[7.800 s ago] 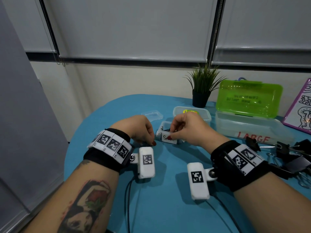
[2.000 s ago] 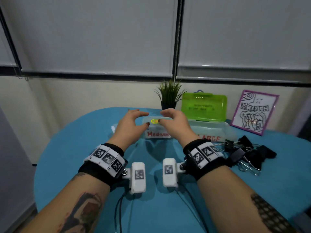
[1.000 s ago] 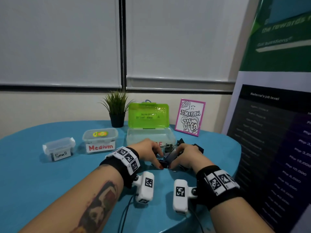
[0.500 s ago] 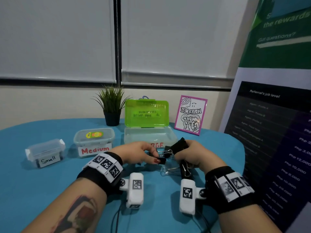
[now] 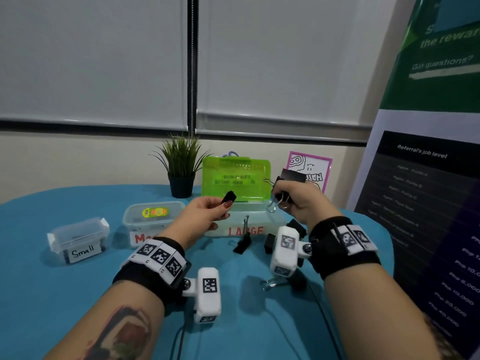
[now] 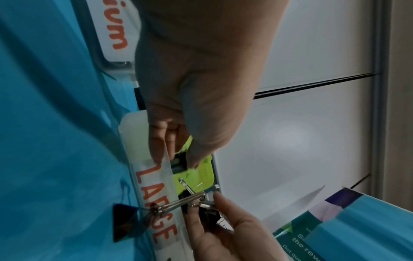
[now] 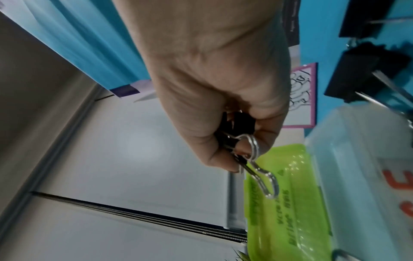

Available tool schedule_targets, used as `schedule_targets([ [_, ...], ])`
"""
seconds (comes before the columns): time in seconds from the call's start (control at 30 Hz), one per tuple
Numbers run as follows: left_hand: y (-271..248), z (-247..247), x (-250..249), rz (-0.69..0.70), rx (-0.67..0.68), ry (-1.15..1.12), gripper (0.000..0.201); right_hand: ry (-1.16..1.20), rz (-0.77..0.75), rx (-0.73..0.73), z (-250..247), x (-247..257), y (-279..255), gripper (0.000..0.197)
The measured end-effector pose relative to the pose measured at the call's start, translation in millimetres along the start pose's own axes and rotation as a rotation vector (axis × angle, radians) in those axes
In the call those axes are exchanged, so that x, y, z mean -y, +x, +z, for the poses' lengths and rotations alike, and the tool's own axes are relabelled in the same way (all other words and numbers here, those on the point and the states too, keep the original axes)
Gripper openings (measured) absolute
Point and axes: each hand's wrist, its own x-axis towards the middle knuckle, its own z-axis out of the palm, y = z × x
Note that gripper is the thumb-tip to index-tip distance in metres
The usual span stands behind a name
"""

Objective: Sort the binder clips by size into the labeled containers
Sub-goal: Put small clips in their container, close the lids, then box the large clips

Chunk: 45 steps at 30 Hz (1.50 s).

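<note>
My left hand (image 5: 207, 211) pinches a black binder clip (image 5: 228, 197) between thumb and fingertips, raised in front of the LARGE container (image 5: 244, 224), whose green lid (image 5: 236, 178) stands open. My right hand (image 5: 293, 201) grips a bunch of large black binder clips (image 5: 289, 178) above the container's right end; their wire handles (image 7: 257, 159) stick out of the fist. The Medium container (image 5: 153, 216) and the Small container (image 5: 78, 237) sit lidded to the left. Loose black clips (image 5: 242, 242) lie on the table in front of the LARGE container.
The round table (image 5: 52, 294) has a teal cover. A potted plant (image 5: 180, 167) and a pink-framed drawing (image 5: 311, 170) stand at the back. A banner stand (image 5: 428, 203) rises close on the right. More clips (image 5: 275, 281) lie under my right wrist.
Both hands have lifted off the table with clips and moved up towards the open LARGE container. The left hand's clip now sits above the container's front edge.
</note>
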Motion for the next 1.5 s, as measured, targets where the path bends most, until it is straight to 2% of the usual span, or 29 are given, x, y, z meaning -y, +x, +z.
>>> schedule_targets([
  [0.1,11,2,3,0.052,-0.207,0.035,0.029,0.118,0.023,-0.006,15,-14,18,0.015],
  [0.17,16,4,5,0.081,-0.240,0.089,0.025,0.194,0.030,-0.004,21,-24,25,0.013],
  [0.3,22,9,10,0.079,-0.168,0.220,0.029,0.352,0.061,-0.047,24,-47,37,0.005],
  [0.37,21,11,13,0.061,-0.087,0.382,0.036,0.381,0.079,-0.048,26,-56,38,0.006],
  [0.5,10,19,7,0.055,0.061,0.648,0.047,0.339,0.126,0.063,31,-60,34,0.004],
  [0.57,5,23,1,0.072,0.096,0.669,0.049,0.305,0.139,0.103,32,-61,34,0.009],
  [0.7,-5,28,-3,0.015,0.157,0.604,0.061,0.245,0.113,0.171,30,-58,28,0.015],
  [0.8,-3,30,2,0.036,0.150,0.698,0.038,0.239,0.106,0.242,27,-56,25,0.017],
  [0.9,1,33,6,0.074,0.078,0.730,0.014,0.199,0.092,0.287,24,-55,21,0.022],
  [1.0,7,31,9,0.098,-0.013,0.772,0.007,0.065,-0.005,0.234,20,-53,21,0.020],
  [1.13,10,28,12,0.166,-0.166,0.599,0.015,-0.379,-0.256,-0.054,2,-47,30,0.017],
  [1.2,12,26,11,0.193,-0.238,0.482,0.019,-0.509,-0.268,-0.188,-11,-41,31,0.016],
  [1.23,13,25,10,0.206,-0.288,0.448,0.020,-0.562,-0.228,-0.220,-18,-38,33,0.016],
  [1.3,17,22,10,0.211,-0.372,0.360,0.023,-0.688,-0.069,-0.224,-25,-37,32,0.028],
  [1.37,18,23,9,0.166,-0.396,0.198,0.017,-0.838,0.073,-0.193,-29,-46,41,0.067],
  [1.4,18,23,9,0.139,-0.388,0.107,0.013,-0.887,0.096,-0.174,-32,-54,50,0.086],
  [1.43,17,24,9,0.121,-0.379,0.042,0.011,-0.912,0.102,-0.143,-30,-56,51,0.096],
  [1.5,18,23,11,0.119,-0.375,0.004,0.009,-0.931,0.084,-0.086,-23,-51,38,0.091],
])
